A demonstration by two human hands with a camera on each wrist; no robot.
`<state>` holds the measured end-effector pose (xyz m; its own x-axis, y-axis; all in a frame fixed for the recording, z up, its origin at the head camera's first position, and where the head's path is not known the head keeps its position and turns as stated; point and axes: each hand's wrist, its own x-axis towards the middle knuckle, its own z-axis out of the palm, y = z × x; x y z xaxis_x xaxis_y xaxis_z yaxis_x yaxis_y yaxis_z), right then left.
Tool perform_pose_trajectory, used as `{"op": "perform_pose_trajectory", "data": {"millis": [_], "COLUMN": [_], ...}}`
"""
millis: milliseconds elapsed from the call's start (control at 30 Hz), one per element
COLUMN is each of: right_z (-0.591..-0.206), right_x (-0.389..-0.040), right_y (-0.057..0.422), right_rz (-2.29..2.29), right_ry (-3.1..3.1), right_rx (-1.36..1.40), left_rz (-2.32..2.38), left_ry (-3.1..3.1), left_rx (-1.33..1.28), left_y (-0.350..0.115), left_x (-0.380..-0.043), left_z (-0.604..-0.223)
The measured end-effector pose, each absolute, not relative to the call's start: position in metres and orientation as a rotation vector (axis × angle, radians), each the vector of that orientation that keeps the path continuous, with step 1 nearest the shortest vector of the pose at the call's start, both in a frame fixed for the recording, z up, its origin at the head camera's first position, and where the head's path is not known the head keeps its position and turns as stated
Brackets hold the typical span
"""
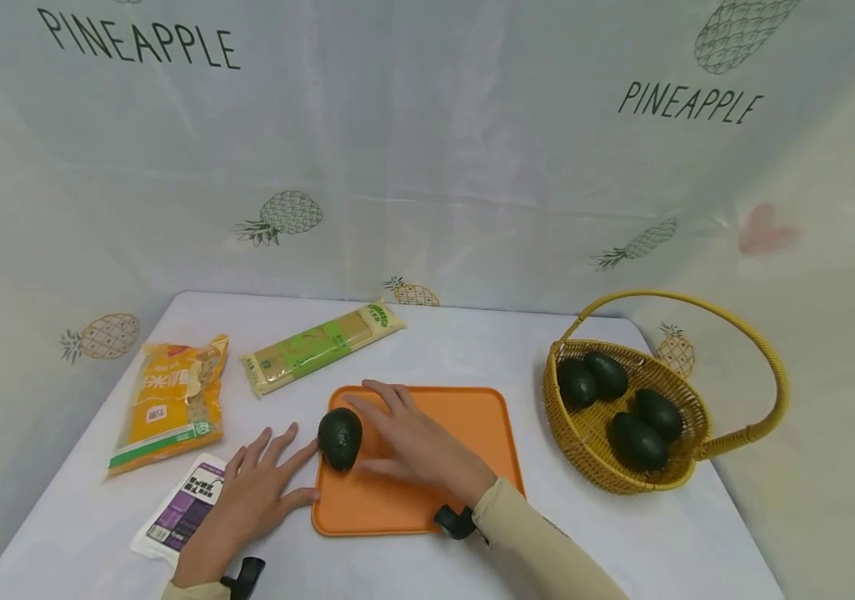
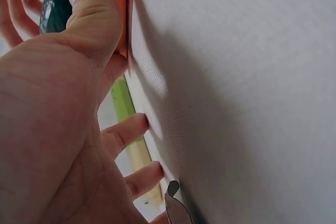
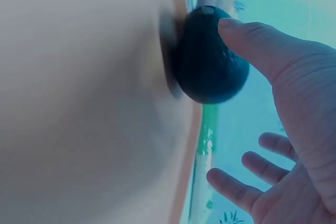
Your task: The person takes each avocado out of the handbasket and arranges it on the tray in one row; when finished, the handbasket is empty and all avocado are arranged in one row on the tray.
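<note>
avocado (image 1: 340,439) at left edge of orange tray (image 1: 480,421), flanked by spread left hand (image 1: 255,492) and spread right hand (image 1: 420,440), perhaps guarding against rolling, though contact hard to confirm.

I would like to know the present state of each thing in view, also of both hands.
Orange tray: lying flat.
Single avocado: whole, on the tray's left side.
Left hand: fingers spread, beside the tray.
Right hand: fingers extended, by the single avocado; contact unclear.
Basket: upright, uncovered, holding four avocados.
Yellow bag: lying, looks sealed.
Green packet: lying, looks sealed.
Purple packet: lying, partly hidden; sealing unclear.
</note>
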<state>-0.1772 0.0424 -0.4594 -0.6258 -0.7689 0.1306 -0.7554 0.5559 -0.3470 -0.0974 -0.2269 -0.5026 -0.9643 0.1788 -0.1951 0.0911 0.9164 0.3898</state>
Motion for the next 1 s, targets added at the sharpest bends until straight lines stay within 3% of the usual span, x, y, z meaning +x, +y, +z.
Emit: {"op": "perform_pose_trajectory", "data": {"millis": [1000], "right_z": [-0.439], "right_x": [-0.172], "right_y": [0.071], "right_rz": [-0.681], "right_ry": [2.698], "right_rx": [-1.252], "left_rz": [0.543], "left_ry": [2.855], "left_rx": [0.224], "left_y": [-0.226], "left_x": [-0.097], "left_z": [-0.501]}}
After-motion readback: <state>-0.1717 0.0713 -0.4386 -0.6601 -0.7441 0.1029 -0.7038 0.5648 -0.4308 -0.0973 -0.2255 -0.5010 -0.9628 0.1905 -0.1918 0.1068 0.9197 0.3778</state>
